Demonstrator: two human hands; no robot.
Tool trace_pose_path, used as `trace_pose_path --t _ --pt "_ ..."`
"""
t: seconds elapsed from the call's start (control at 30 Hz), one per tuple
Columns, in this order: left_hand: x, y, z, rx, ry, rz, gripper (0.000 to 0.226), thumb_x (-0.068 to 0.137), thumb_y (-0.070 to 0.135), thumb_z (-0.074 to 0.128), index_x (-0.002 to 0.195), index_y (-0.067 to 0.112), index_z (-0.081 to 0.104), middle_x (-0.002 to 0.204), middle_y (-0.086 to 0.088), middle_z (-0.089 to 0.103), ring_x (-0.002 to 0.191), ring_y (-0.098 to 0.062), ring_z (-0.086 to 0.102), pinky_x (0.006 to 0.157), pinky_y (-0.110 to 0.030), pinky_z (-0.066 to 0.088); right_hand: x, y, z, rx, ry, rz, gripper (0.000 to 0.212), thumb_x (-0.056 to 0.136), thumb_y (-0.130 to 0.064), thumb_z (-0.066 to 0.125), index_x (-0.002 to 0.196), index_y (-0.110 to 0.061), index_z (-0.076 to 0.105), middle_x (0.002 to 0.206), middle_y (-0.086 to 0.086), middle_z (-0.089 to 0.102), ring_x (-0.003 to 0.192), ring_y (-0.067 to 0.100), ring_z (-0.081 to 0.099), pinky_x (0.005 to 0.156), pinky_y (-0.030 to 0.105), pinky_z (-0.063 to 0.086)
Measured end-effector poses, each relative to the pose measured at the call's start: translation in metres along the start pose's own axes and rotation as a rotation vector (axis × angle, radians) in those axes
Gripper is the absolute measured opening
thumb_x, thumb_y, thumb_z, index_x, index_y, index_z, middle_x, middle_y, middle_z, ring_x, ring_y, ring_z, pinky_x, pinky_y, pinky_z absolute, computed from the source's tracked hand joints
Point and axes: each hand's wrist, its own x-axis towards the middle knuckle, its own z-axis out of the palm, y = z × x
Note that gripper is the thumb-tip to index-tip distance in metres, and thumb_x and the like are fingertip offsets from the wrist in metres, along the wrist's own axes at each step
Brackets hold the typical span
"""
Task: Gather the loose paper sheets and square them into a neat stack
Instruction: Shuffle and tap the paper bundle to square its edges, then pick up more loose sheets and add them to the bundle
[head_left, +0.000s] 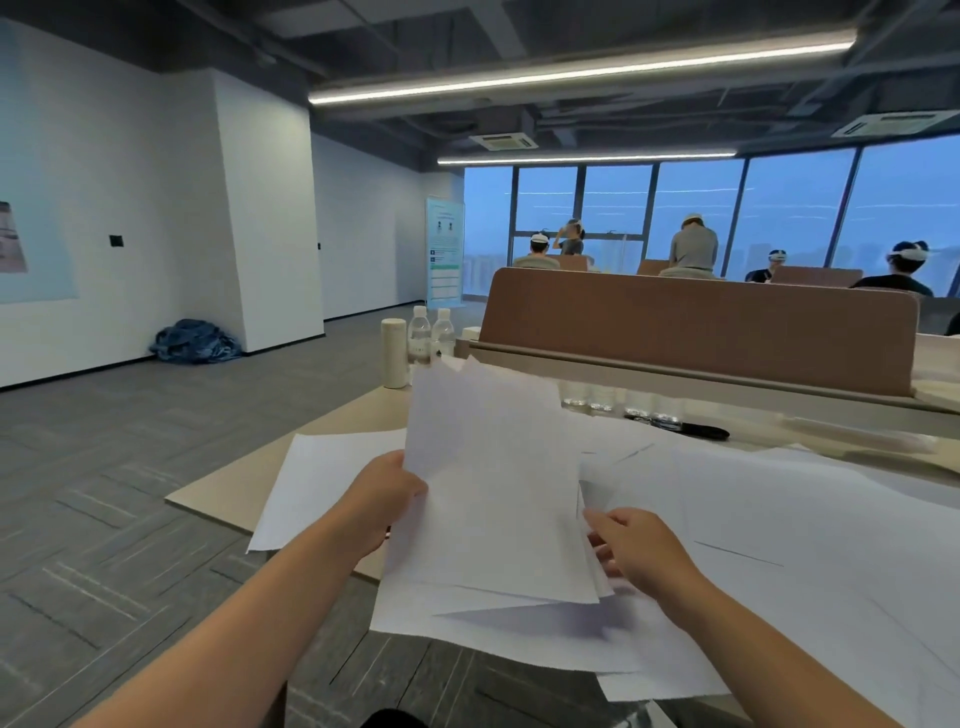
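I hold a bundle of white paper sheets (493, 478) tilted up above the beige table (218, 488). My left hand (387, 493) grips the bundle's left edge. My right hand (636, 551) pinches its lower right corner, fingers behind the sheets. The sheets in the bundle are uneven, with corners sticking out at the top and bottom. More loose sheets lie flat on the table: one at the left (322, 483), several overlapping at the right (805, 545) and some under the bundle near the front edge (519, 639).
A white tumbler (395, 353) and two clear water bottles (431, 335) stand at the table's far left. A row of small glass jars (623, 402) and a black marker (698, 430) lie before a brown desk divider (696, 322). People sit at desks beyond.
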Motion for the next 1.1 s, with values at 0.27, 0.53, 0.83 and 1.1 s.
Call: trace_pose_path --t 0.27,0.53,0.83,1.1 --pt "-0.007 0.0 -0.001 -0.21 -0.101 0.005 0.038 0.09 -0.006 0.05 0.113 0.021 0.064 0.111 -0.004 0.074 0.099 -0.027 0.07 0.088 -0.043 0.056 0.006 -0.013 -0.005 0.314 -0.057 0.048 0.033 0.087 -0.035 0.074 0.101 -0.005 0.073 0.096 0.008 0.077 0.09 0.029 0.072 0.081 0.039 0.056" --pt "0.009 0.022 0.009 -0.314 -0.137 0.088 0.033 0.092 -0.007 0.051 0.114 0.012 0.067 0.11 -0.01 0.075 0.101 -0.032 0.071 0.093 -0.049 0.054 0.02 -0.042 -0.026 0.539 -0.037 -0.082 0.017 0.091 -0.004 0.066 0.108 -0.004 0.069 0.101 0.013 0.077 0.092 0.03 0.072 0.077 0.037 0.058" --pt "0.03 0.041 0.026 -0.19 -0.15 0.009 0.027 0.091 -0.003 0.055 0.115 0.005 0.067 0.108 -0.014 0.075 0.099 -0.035 0.071 0.084 -0.043 0.057 0.039 -0.045 -0.043 0.273 0.139 -0.044 0.015 0.086 -0.009 0.071 0.1 -0.006 0.069 0.097 0.014 0.075 0.091 0.035 0.071 0.092 0.053 0.056" --pt "0.029 0.013 0.041 0.137 -0.149 -0.055 0.035 0.084 -0.001 0.05 0.107 0.017 0.07 0.106 -0.005 0.072 0.099 -0.028 0.068 0.094 -0.045 0.054 0.034 -0.02 -0.026 0.022 0.098 -0.042 0.012 0.089 -0.007 0.062 0.1 -0.005 0.067 0.094 0.009 0.073 0.088 0.028 0.07 0.082 0.041 0.056"
